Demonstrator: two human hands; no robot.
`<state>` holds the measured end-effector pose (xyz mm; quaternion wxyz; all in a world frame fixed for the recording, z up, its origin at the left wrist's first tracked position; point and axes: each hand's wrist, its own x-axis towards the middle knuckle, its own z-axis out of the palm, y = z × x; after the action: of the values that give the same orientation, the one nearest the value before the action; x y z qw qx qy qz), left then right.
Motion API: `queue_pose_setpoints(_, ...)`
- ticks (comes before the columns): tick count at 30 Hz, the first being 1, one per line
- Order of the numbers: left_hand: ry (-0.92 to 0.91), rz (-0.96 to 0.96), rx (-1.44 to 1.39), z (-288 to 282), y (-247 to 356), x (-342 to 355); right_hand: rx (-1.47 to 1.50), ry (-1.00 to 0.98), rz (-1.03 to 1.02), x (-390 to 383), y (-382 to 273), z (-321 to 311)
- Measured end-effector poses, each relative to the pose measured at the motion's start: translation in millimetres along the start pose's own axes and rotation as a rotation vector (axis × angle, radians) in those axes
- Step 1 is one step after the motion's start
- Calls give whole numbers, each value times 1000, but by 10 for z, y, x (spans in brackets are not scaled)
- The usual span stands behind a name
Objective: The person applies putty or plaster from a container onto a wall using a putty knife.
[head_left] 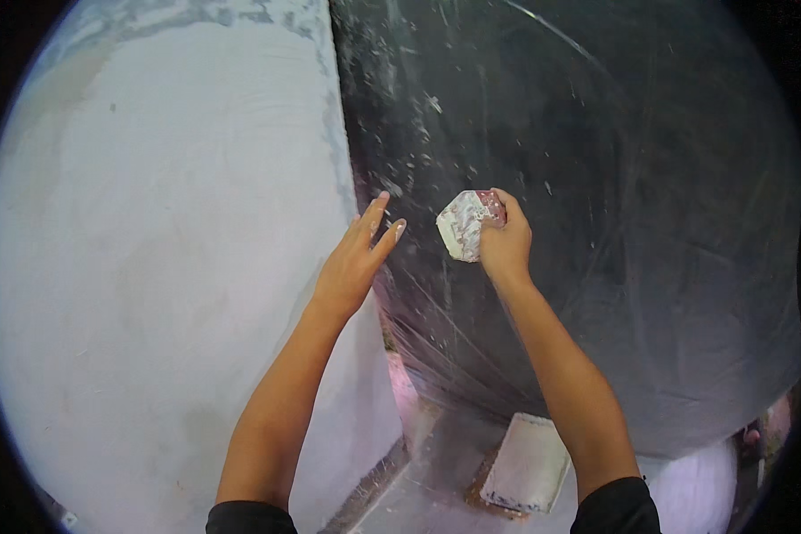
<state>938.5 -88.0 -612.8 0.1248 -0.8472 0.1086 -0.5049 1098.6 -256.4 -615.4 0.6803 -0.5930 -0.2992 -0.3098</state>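
My right hand [507, 245] is closed round a small scraper [461, 224], whose wide blade is coated in white paste, with a reddish patch by my fingers. It is held over dark plastic sheeting [641, 196] flecked with white. To its left my left hand [356, 262] is open, fingers apart and a little white on the fingertips, near the vertical edge of a pale plastered wall [151, 222]. I cannot tell whether it touches the edge.
Below my hands, a flat rectangular tray [523, 458] smeared with white sits on a brown board on a pale lower surface [418, 498]. A narrow dark strip runs along the wall's foot. A pale rounded object [694, 489] stands at the lower right, beneath the sheeting.
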Motion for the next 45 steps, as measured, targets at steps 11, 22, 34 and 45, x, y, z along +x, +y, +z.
queue_pose_setpoints(11,-222,-111,-459,1479,36,-260,-259,33,404,-445,1131,-365)
queue_pose_setpoints(22,-440,-129,-773,3410,754,-1321,-338,128,865,-1487,2619,-789)
queue_pose_setpoints(34,-767,-225,-913,3407,1958,-2574,-296,76,1031,-3092,2964,-1945)
queue_pose_setpoints(45,-1051,-565,-921,3399,2919,-3634,-659,-163,988,-3946,2975,-2360)
